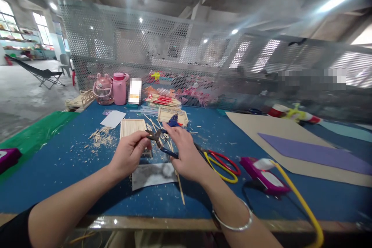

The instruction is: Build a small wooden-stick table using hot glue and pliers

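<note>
My left hand [130, 153] is closed in a pinch on a thin wooden stick that reaches toward the jaws of blue-handled cutting pliers [166, 139]. My right hand [186, 151] is wrapped round the pliers' handles, just right of the left hand, above the blue table [58, 170]. A panel of glued sticks [133, 127] lies flat behind my left hand. A second stick frame [171, 115] lies further back. A grey sheet [152, 175] and a loose stick [180, 190] lie under my hands.
Wood chips [100, 137] litter the left. Red and yellow scissors [222, 164] and a purple glue gun [266, 178] with a yellow cord lie to the right. Cardboard with a purple sheet [314, 153] fills the far right. Pink bottles [112, 89] stand before a mesh screen.
</note>
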A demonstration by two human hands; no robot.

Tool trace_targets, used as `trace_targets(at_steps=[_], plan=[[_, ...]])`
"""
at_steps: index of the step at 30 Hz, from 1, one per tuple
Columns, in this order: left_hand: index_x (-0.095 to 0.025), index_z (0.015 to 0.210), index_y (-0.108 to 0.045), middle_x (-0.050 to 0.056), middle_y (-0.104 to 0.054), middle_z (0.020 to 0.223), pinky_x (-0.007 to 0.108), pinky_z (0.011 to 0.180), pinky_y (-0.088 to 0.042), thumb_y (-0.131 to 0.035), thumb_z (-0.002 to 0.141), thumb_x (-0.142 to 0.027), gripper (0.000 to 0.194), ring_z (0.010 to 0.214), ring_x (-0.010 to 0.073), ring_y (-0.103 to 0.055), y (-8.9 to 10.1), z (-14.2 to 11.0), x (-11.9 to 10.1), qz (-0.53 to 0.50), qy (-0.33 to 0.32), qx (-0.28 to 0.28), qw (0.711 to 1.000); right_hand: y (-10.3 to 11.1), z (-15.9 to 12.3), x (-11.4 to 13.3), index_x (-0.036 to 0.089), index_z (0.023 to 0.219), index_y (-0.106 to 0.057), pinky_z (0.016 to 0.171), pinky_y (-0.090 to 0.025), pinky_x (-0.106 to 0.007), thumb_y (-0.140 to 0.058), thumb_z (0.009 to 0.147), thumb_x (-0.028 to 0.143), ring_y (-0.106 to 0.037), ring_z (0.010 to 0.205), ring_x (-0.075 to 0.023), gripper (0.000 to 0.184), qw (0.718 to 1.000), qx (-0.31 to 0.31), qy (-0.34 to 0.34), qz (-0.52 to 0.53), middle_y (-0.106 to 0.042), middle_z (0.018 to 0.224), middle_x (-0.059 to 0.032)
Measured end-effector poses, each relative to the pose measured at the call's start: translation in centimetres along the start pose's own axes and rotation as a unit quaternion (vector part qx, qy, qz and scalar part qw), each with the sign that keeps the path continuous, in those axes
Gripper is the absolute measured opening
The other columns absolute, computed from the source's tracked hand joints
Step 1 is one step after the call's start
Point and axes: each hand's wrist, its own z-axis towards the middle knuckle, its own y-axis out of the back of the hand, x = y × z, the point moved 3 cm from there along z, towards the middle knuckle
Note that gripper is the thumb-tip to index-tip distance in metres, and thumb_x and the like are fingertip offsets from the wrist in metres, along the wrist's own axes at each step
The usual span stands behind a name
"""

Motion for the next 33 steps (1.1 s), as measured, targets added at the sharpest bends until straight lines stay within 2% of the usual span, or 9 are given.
trace_targets(at_steps=[6,16,26,33], plan=[[-0.017,0.074,-0.060,0.000,-0.064,0.064,0.020,0.057,-0.043,-0.045,0.084,-0.023,0.019,0.059,0.0100,-0.056,0.13,0.06,0.06,0.024,-0.012,0.000,1.000,0.02,0.00,0.14,0.024,0.141,-0.016,0.092,-0.032,-0.046,-0.046,0.059,0.010,-0.040,0.103,-0.0269,0.089,1.000,0.007,0.006,-0.014,-0.044,0.112,-0.0086],[-0.016,0.070,-0.060,0.002,-0.064,0.064,0.021,0.056,-0.044,-0.044,0.085,-0.023,0.023,0.060,0.0108,-0.057,0.33,-0.10,-0.46,0.056,-0.037,0.010,0.998,0.17,-0.02,0.37,0.026,0.140,-0.021,0.090,-0.036,-0.043,-0.046,0.060,0.005,-0.041,0.100,-0.0252,0.087,0.997,0.030,0.000,0.065,-0.044,0.109,-0.0081],[-0.016,0.079,-0.061,0.001,-0.066,0.066,0.018,0.056,-0.045,-0.044,0.086,-0.021,0.019,0.059,0.0096,-0.059,0.40,-0.34,-0.78,0.060,-0.066,-0.004,0.996,0.07,0.07,0.73,0.020,0.138,-0.024,0.093,-0.034,-0.043,-0.045,0.057,0.006,-0.039,0.101,-0.0237,0.085,0.996,0.038,-0.001,0.076,-0.043,0.110,-0.0089],[-0.017,0.083,-0.061,0.000,-0.066,0.065,0.018,0.056,-0.046,-0.047,0.084,-0.020,0.014,0.058,0.0089,-0.060,0.30,-0.59,-0.73,0.065,-0.077,-0.024,0.995,0.09,-0.06,0.91,0.025,0.140,-0.017,0.089,-0.034,-0.045,-0.045,0.056,0.008,-0.038,0.102,-0.0259,0.090,0.999,0.018,0.003,0.042,-0.041,0.113,-0.0088]])
